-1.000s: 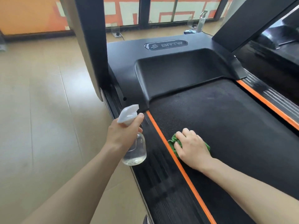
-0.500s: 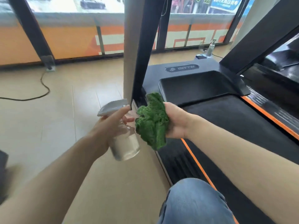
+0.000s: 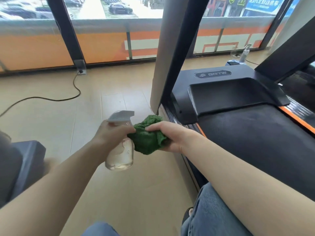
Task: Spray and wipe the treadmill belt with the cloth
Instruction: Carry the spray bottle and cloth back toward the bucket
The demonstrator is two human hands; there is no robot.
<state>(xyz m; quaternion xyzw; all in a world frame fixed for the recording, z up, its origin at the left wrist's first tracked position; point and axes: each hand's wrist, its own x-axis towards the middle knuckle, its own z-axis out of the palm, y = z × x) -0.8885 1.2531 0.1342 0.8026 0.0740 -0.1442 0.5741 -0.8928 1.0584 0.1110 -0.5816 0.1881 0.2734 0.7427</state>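
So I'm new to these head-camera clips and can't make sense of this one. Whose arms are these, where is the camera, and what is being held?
The camera sits on the person's head and looks forward and down, so the two bare arms reaching in from the bottom are the wearer's own. The left hand grips a clear spray bottle with a grey trigger head. The right hand holds a bunched green cloth right beside the bottle, above the tan floor, not on the machine. On the right is the treadmill: its black belt, edged with orange stripes, runs up to a dark motor cover. The blue at the bottom is the wearer's jeans. A black cable lies on the floor.
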